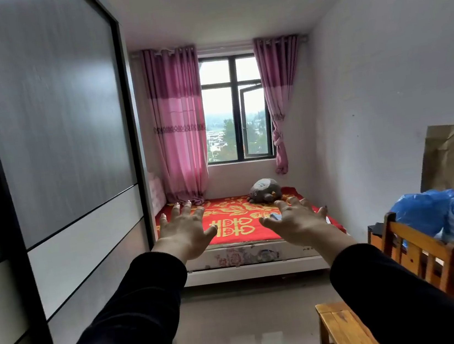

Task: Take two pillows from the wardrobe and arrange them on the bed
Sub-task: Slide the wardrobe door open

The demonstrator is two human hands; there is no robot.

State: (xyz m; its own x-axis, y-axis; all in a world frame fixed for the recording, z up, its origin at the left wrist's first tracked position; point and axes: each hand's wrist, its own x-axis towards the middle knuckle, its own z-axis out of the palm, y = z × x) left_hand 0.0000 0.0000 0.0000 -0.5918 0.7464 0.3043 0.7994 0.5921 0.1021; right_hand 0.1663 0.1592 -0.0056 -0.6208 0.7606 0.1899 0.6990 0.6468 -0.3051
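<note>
A tall wardrobe (60, 165) with grey and white sliding doors fills the left side; its doors are closed and no pillows show. At the far end stands the bed (236, 229) under a red and gold cover, below the window. My left hand (184, 232) and my right hand (295, 220) are stretched out in front of me at chest height, palms down, fingers spread, holding nothing. Both arms wear black sleeves. A small blue-grey object (276, 216) lies on the cover beside my right thumb.
A grey plush toy (265, 190) sits at the back of the bed. Pink curtains (179, 126) frame the window. On the right stand a wooden chair (421, 253), a wooden bench (344, 329) and a blue bag (421, 209) with packages. Tiled floor (240, 328) runs between.
</note>
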